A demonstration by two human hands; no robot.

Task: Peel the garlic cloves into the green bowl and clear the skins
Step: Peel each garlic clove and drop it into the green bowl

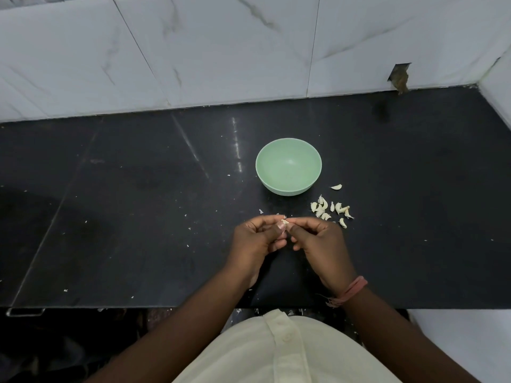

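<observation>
The left hand (258, 235) and right hand (318, 239) are pinched together on one garlic clove (284, 221), its skin being worked loose. At one o'clock, unpeeled cloves (330, 210) are heaped; at twelve, the green bowl (288, 165) is seen empty. Peeling is judged barely begun.

The person wears a cream, off-white shirt (279, 352) with a buttoned placket running down the centre front; one round button (287, 337) of the same pale colour is visible on it. Both forearms are bare, with no sleeves in view. The right wrist carries a band of pinkish-red thread (350, 291), wound in several strands, with frayed loose ends hanging at its lower side.
</observation>
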